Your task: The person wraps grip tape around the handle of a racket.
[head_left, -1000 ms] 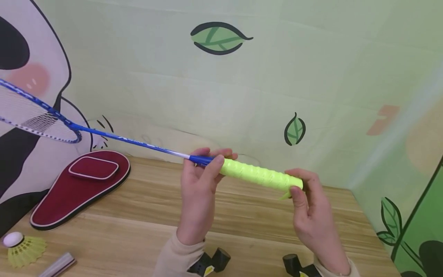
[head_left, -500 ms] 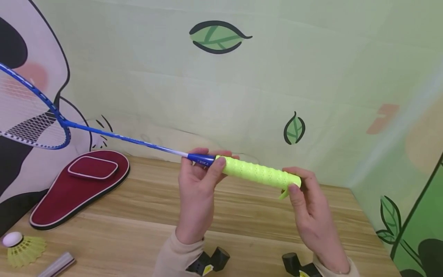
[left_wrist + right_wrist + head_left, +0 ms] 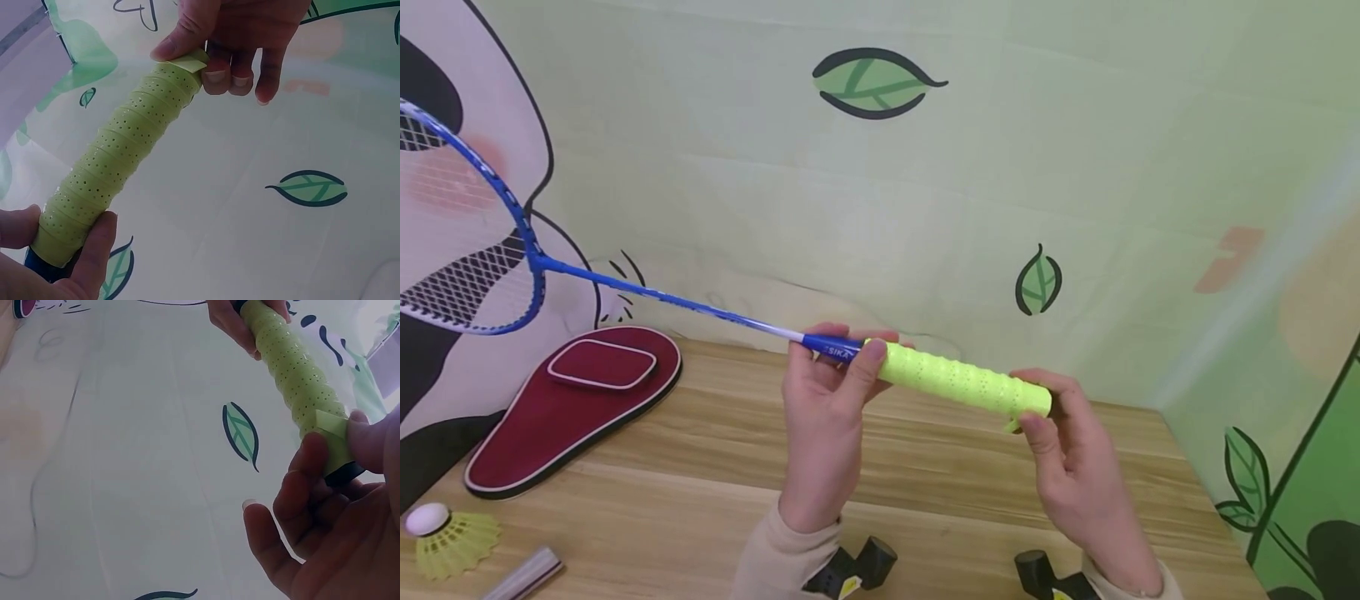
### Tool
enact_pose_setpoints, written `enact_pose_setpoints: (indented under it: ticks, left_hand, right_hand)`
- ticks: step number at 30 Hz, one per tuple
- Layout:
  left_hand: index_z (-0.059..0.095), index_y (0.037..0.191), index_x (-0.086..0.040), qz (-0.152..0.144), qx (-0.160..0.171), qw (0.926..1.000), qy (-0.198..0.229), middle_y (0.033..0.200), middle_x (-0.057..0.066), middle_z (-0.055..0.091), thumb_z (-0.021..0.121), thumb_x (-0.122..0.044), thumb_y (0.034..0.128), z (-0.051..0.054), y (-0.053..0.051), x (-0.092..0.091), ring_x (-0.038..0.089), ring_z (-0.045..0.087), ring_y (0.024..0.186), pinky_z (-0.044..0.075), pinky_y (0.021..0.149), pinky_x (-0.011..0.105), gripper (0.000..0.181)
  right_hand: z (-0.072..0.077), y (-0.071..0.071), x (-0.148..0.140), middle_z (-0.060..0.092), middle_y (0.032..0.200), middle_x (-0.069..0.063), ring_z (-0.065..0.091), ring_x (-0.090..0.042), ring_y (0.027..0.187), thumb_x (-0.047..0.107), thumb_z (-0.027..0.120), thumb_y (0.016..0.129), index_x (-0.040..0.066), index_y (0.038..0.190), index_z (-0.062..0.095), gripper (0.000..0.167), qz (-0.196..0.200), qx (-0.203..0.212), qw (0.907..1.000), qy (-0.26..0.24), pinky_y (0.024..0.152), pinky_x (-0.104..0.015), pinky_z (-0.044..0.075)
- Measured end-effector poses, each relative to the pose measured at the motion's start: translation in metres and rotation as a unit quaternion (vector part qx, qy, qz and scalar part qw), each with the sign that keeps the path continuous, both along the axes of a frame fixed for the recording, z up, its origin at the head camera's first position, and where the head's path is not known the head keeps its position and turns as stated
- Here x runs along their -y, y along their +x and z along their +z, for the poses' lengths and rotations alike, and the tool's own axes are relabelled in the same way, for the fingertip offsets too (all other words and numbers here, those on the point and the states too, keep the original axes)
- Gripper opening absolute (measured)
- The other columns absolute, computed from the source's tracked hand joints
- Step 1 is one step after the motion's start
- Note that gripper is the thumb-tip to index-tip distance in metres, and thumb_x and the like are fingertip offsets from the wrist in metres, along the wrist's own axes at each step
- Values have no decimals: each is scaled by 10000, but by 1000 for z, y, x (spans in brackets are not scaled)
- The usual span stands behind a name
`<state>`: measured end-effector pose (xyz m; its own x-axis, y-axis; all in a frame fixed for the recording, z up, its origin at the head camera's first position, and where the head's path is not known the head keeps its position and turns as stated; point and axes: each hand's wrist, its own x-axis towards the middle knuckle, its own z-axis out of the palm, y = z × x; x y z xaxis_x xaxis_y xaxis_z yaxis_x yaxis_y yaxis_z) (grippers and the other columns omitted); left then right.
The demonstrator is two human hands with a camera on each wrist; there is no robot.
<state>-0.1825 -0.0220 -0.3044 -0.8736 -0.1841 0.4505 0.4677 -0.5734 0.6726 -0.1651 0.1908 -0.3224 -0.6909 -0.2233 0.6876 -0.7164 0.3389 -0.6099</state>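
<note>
A blue badminton racket (image 3: 662,296) is held above the table, its strung head running off the left edge of the head view. Perforated yellow-green grip tape (image 3: 962,379) covers its handle in ridged turns. My left hand (image 3: 827,433) pinches the handle where the blue cone meets the tape. At the butt end, my right hand (image 3: 1078,467) holds the handle between thumb and fingers. A short loose flap of tape (image 3: 331,423) sticks out beside the right thumb in the right wrist view. Dark butt cap (image 3: 344,474) shows below it.
A dark red racket-shaped case (image 3: 542,433) lies on the wooden table (image 3: 700,517) at left. Nearer are a yellow shuttlecock (image 3: 452,537) with a white cork and a clear strip-like object (image 3: 523,575), partly cut off. A printed cloth backdrop (image 3: 925,183) stands behind.
The racket has turned about its long axis, so its head shows more face-on and the lettering on the cone has come into view. Both hands stay in nearly the same place.
</note>
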Motion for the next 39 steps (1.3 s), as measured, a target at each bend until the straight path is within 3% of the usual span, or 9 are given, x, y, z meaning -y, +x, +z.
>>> enact_pose_setpoints:
  ticks: [4,12,14,20,23,26,31,35,39]
  left_hand:
    - [420,1096,-81,21,32,10000,27,977,141,683,603,19,937,0,0,0,282,697,894,567,838,478,262]
    - [438,1062,-74,173,163,9997,51,964,133,680,628,11,924,2,1,-3,231,681,858,580,797,470,250]
    - [442,1046,-69,245,206,9995,62,933,124,668,645,3,916,2,1,-5,224,680,825,592,756,461,251]
    - [443,980,-44,370,482,9981,82,837,78,618,689,-78,908,1,1,-12,191,649,729,606,601,421,258]
    - [440,981,-46,366,574,9976,111,841,74,616,683,-97,917,0,-1,-12,187,643,730,605,593,412,256]
    - [440,989,-54,439,597,9972,128,848,78,616,683,-100,917,0,-3,-11,185,639,732,605,591,412,258]
    - [432,986,-53,521,610,9967,107,856,74,617,687,-110,917,-2,-7,-7,172,624,737,606,595,411,269]
    - [433,982,-56,537,673,9962,145,853,70,618,693,-113,912,-3,-8,-6,169,621,739,606,595,416,275]
    - [440,978,-58,522,759,9956,146,853,74,624,704,-125,905,-3,-9,-6,174,630,742,606,593,422,283]
  right_hand:
    - [0,1,1,557,1023,-74,521,-153,868,-149,471,935,-100,1264,453,333,-196,-85,9997,142,760,-202,483]
    - [-2,-2,7,549,1009,-97,485,-158,815,-27,493,973,-103,1277,451,316,-502,-1117,9922,209,716,-186,435]
    - [-3,-3,8,555,1024,-107,500,-136,850,-91,552,922,-115,1252,449,347,-663,-1270,9894,230,744,-170,439]
    - [-4,-6,9,517,946,-105,468,-123,817,-299,489,735,-113,1070,498,383,-951,-1558,9831,105,693,-183,405]
    - [-3,-6,8,531,940,-96,494,-121,821,-295,565,718,-97,1067,529,403,-903,-1539,9839,97,704,-181,420]
    - [0,-5,9,544,971,-101,512,-120,870,-250,648,702,-100,1187,517,525,-729,-1475,9861,220,771,-177,440]
    - [3,0,8,535,1185,-157,505,-189,1076,-175,597,718,-112,1379,380,698,-96,-1325,9911,91,973,-228,412]
    - [4,6,5,507,1325,-159,472,-223,1172,-151,530,830,-116,1380,383,571,322,-993,9942,-261,1038,-259,364]
    - [4,5,4,583,1148,-115,515,-181,1007,-91,521,936,-113,1317,467,386,150,-1009,9942,-328,891,-233,432]
